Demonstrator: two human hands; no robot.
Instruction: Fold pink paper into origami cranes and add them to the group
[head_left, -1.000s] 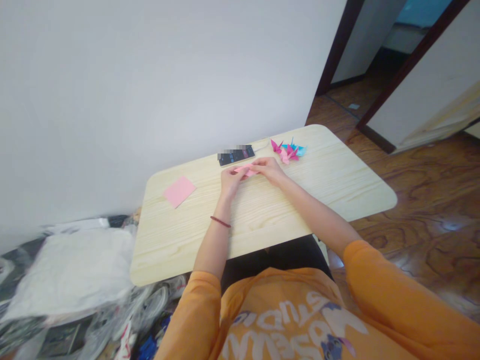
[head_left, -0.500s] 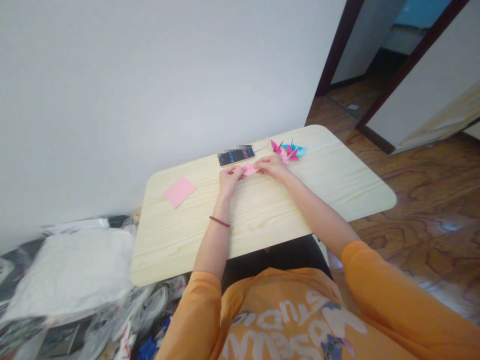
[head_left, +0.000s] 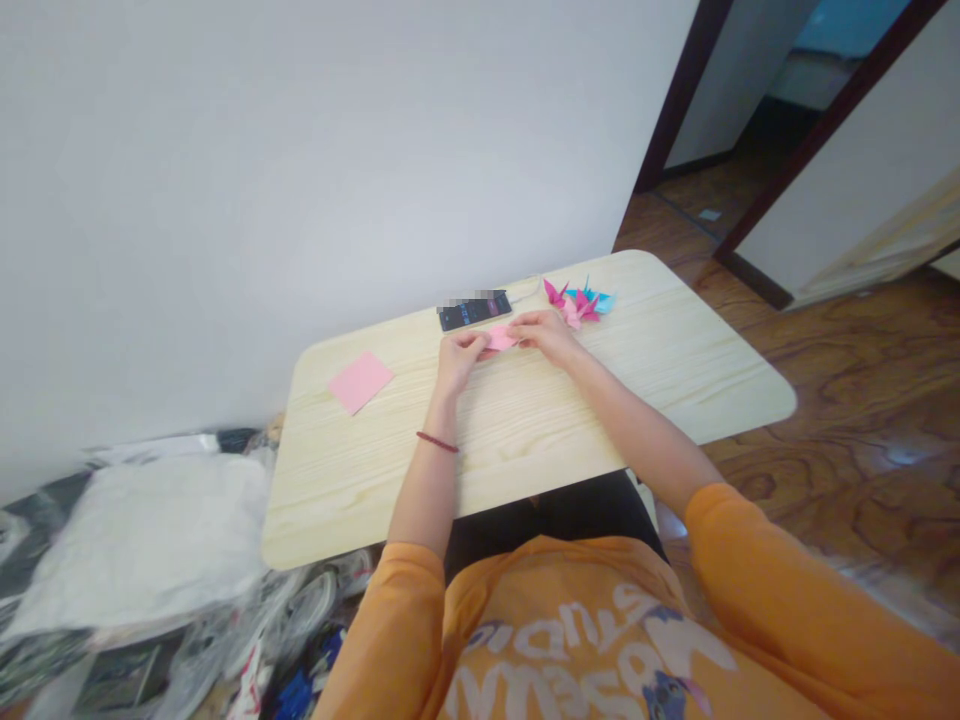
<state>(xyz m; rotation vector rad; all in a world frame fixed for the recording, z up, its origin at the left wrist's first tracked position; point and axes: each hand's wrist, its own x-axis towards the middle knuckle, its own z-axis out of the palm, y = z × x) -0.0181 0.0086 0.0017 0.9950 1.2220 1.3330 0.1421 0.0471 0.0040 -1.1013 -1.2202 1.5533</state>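
Between my two hands is a small piece of folded pink paper (head_left: 501,338), held just above the table near its far edge. My left hand (head_left: 460,358) pinches its left end between thumb and fingers. At the right end, the fingers of my right hand (head_left: 546,334) are closed on the same paper. The exact folds are too small to make out, and the fingertips hide both ends.
A pale wooden table (head_left: 525,440) stands against a white wall. On it lie a phone (head_left: 475,311), several folded paper cranes (head_left: 577,303) in pink and blue, and a pink paper square (head_left: 360,382). A white bag (head_left: 157,540) sits among wrapped things at left.
Less of the pink paper shows at the left, where the left fingers now cover its end. Both hands stay in nearly the same place, and the view has shifted slightly.
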